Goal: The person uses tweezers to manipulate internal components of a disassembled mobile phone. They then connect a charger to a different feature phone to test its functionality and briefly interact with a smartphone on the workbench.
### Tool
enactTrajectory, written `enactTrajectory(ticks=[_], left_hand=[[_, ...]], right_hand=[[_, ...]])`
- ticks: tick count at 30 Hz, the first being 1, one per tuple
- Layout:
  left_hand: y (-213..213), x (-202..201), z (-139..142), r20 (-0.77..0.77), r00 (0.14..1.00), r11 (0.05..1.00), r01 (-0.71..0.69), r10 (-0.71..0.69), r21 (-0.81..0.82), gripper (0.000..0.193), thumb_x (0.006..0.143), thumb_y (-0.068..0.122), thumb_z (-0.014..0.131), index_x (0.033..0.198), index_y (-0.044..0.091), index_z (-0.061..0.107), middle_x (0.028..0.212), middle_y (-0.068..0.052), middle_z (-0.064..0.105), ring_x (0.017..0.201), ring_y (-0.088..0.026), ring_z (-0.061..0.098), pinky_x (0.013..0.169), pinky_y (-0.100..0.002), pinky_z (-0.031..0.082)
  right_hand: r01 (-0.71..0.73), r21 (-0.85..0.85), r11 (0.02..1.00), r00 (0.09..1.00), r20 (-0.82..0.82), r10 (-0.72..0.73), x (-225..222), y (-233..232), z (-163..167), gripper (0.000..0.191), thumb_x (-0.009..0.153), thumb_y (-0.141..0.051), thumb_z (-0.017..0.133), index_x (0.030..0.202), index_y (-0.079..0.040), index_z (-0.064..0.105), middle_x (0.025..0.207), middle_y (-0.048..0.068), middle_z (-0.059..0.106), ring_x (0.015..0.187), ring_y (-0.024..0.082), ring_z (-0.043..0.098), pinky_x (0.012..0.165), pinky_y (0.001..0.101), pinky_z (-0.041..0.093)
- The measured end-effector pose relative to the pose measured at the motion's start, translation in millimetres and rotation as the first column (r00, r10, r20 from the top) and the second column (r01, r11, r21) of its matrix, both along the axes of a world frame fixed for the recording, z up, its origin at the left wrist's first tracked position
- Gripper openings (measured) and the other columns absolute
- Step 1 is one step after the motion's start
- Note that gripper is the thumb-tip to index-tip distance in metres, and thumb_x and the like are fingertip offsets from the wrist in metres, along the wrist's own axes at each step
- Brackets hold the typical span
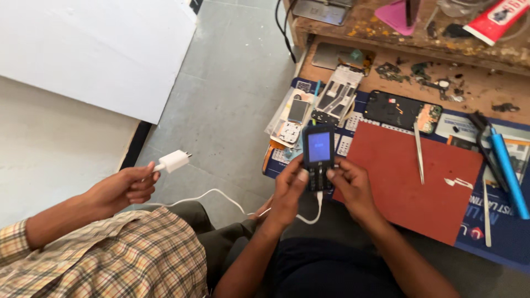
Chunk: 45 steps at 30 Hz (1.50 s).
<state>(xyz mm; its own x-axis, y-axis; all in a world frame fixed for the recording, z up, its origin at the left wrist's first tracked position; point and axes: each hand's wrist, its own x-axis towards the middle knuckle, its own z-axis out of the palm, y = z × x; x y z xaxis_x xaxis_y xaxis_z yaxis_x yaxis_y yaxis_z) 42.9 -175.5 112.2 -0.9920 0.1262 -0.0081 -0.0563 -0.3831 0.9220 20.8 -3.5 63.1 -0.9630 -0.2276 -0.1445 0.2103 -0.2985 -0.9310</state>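
Note:
Both of my hands hold a small black keypad phone [319, 148] with a lit blue screen, upright over the near edge of the workbench. My left hand [288, 193] grips its left side and my right hand [351, 186] its right side, with both thumbs on the keypad. A white cable [221, 194] is plugged into the phone's bottom and runs left to a white charger plug [174, 160]. Another person's hand [124, 187], on an arm in a checked sleeve, holds that plug out over the floor.
A red mat [408, 182] lies on the bench with tweezers [419, 153] on it. Dismantled phone parts [338, 95], an open black phone body [398, 110], a blue screwdriver [509, 168] and a red tube [495, 19] surround it. A white board [94, 49] lies on the floor at left.

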Motion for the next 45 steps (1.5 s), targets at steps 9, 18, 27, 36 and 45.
enactTrajectory(ticks=[9,18,27,36,45], left_hand=[[2,3,-23,0.016,1.0,0.971,0.011,-0.007,-0.237,0.05,0.107,0.007,0.054,0.153,-0.01,0.042,0.142,-0.017,0.062,0.13,-0.017,0.059,0.111,-0.032,0.046],[4,-2,-27,0.028,0.998,0.985,0.068,-0.065,-0.161,0.049,0.109,0.005,0.051,0.155,-0.009,0.041,0.133,-0.011,0.067,0.118,-0.011,0.06,0.103,-0.026,0.049],[7,-4,-27,0.033,0.996,0.985,0.081,-0.077,-0.149,0.05,0.109,0.008,0.051,0.156,-0.006,0.04,0.136,-0.01,0.065,0.12,-0.011,0.06,0.103,-0.026,0.051],[4,-4,-29,0.047,0.997,0.983,0.067,-0.06,-0.169,0.051,0.108,0.01,0.054,0.155,-0.006,0.041,0.134,-0.01,0.066,0.119,-0.011,0.061,0.102,-0.027,0.052],[4,-4,-27,0.046,0.998,0.974,0.055,-0.046,-0.219,0.051,0.108,0.009,0.054,0.154,-0.008,0.042,0.132,-0.012,0.068,0.117,-0.01,0.061,0.101,-0.026,0.051]], right_hand=[[0.045,0.043,0.998,0.998,-0.038,-0.044,-3,9,-8,0.027,0.101,-0.008,0.058,0.123,0.004,0.063,0.085,0.004,0.074,0.07,0.008,0.07,0.061,0.025,0.058],[0.103,0.169,0.98,0.988,-0.134,-0.081,-1,9,15,0.024,0.101,-0.004,0.06,0.122,0.007,0.064,0.087,0.009,0.075,0.075,0.009,0.07,0.066,0.0249,0.057],[0.115,0.19,0.975,0.986,-0.141,-0.089,-2,10,17,0.025,0.1,-0.002,0.059,0.123,0.008,0.063,0.091,0.011,0.076,0.079,0.01,0.071,0.07,0.0258,0.059],[0.111,0.174,0.978,0.988,-0.123,-0.09,-4,8,8,0.024,0.102,-0.003,0.059,0.122,0.007,0.065,0.085,0.009,0.074,0.075,0.009,0.068,0.067,0.0253,0.056],[0.107,0.184,0.977,0.988,-0.126,-0.085,-4,8,8,0.025,0.102,-0.003,0.059,0.124,0.007,0.065,0.086,0.007,0.074,0.076,0.007,0.067,0.068,0.0236,0.054]])
